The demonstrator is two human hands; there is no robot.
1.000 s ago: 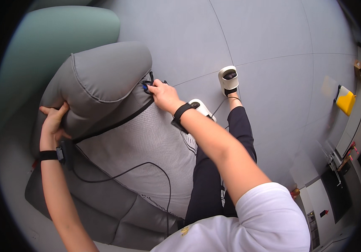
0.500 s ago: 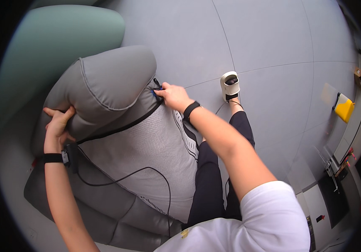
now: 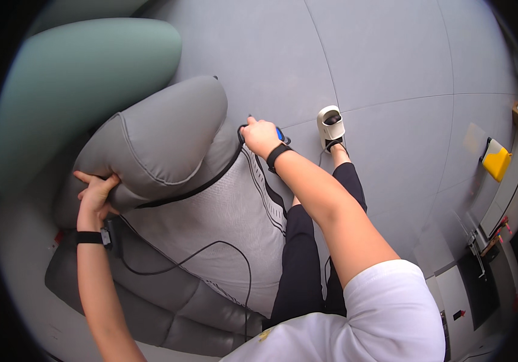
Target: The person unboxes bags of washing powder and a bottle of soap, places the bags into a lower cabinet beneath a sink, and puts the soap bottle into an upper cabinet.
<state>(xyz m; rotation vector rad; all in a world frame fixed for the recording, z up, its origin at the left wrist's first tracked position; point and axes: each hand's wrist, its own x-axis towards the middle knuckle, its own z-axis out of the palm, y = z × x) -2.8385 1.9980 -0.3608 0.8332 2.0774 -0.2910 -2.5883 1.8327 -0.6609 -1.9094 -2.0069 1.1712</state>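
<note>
A light grey woven seat cover (image 3: 210, 217) with black edging lies over the grey padded seat (image 3: 192, 301), beside a thick grey armrest (image 3: 168, 133). My right hand (image 3: 262, 137) is closed on the cover's black-edged far corner, beyond the armrest's right end. A small blue piece (image 3: 280, 134) with a black loop shows beside that hand; how it is attached is hidden. My left hand (image 3: 96, 193) presses against the armrest's near left side, thumb and fingers apart. Black bands circle both wrists, and the left one carries a small black device (image 3: 113, 237).
From the device a black cable (image 3: 210, 242) runs across the cover toward my body. A green rounded seat back (image 3: 102, 78) stands behind the armrest. My foot in a white slipper (image 3: 331, 123) rests on the grey floor. A yellow container (image 3: 496, 160) stands at right.
My right hand has moved right, away from the armrest, drawing the cover's black-edged corner with it. The left hand keeps its place against the armrest while the view shifts slightly.
</note>
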